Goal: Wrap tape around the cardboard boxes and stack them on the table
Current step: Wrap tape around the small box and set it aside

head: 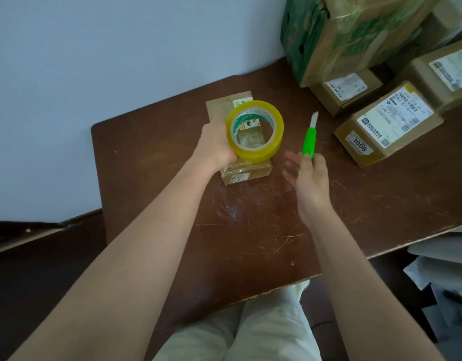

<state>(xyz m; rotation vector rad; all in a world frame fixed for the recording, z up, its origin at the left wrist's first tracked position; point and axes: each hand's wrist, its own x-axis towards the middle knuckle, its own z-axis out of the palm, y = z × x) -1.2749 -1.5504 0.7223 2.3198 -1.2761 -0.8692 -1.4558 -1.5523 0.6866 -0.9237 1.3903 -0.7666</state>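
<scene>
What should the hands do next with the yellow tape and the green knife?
Probably bring the green knife across to the tape roll and cut the tape. The left hand holds the roll just above the small box, which already shows shiny tape, and the right hand grips the knife beside it, blade out.

- Left forearm: bare from the lower left corner of the frame up to the wrist; no sleeve, no watch, no band visible.
- Left hand, centre of frame: no glove, no ring seen.
- Right forearm: bare, enters from the lower right; no sleeve in view.
- Right hand, right of centre: ungloved; fingers blurred, nails not readable.
- Pale cream cloth trousers, bottom centre: light, loosely creased fabric over both legs.
</scene>
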